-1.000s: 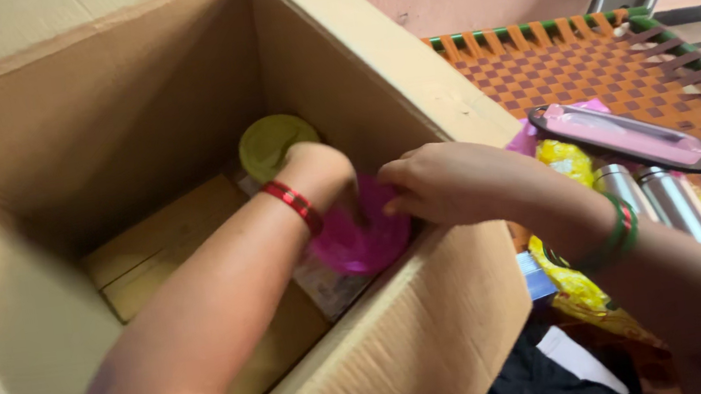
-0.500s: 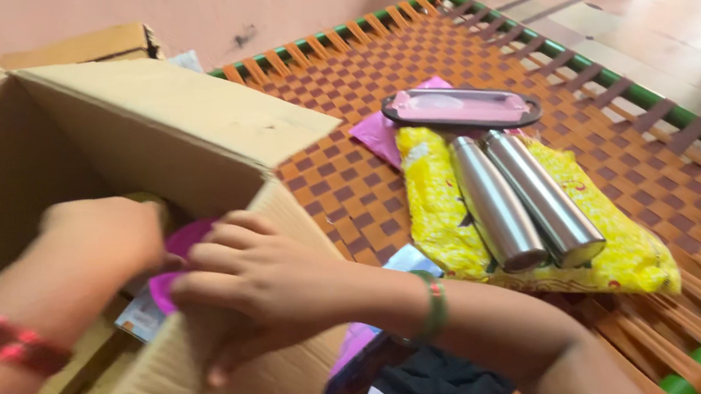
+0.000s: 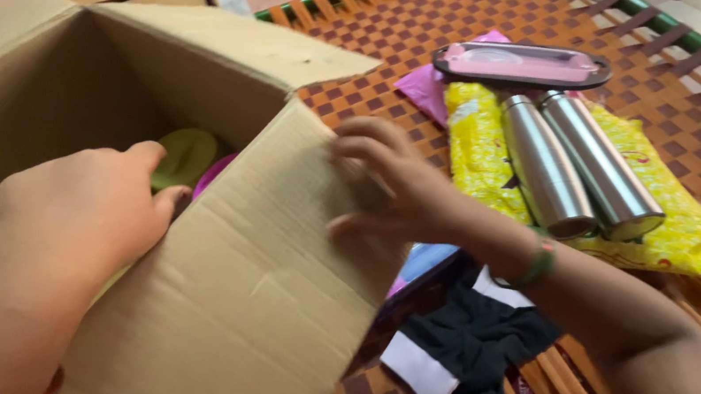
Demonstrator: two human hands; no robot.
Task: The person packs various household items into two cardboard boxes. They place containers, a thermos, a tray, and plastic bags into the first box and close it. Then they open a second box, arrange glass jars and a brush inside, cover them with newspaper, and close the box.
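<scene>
1. Over the near wall of the open brown cardboard box (image 3: 230, 301), the left hand (image 3: 77, 217) curls loosely inside, fingers together, beside one green round lid (image 3: 183, 155) and one pink plastic piece (image 3: 216, 172); whether it touches them cannot be told.
2. Right of the box, the right hand (image 3: 394, 187) rests spread-fingered against its outer wall.
3. Farther right, two steel bottles (image 3: 578, 164) lie side by side on one yellow packet (image 3: 684, 232), with one pink oval tray (image 3: 521, 65) beyond.
4. Near, one black cloth (image 3: 475, 342) lies on the orange woven cot (image 3: 401, 30).

The cardboard box (image 3: 230, 301) looked matt and corrugated; the two bottles (image 3: 574, 165) were smooth brushed metal on glossy yellow plastic packaging (image 3: 684, 227).
</scene>
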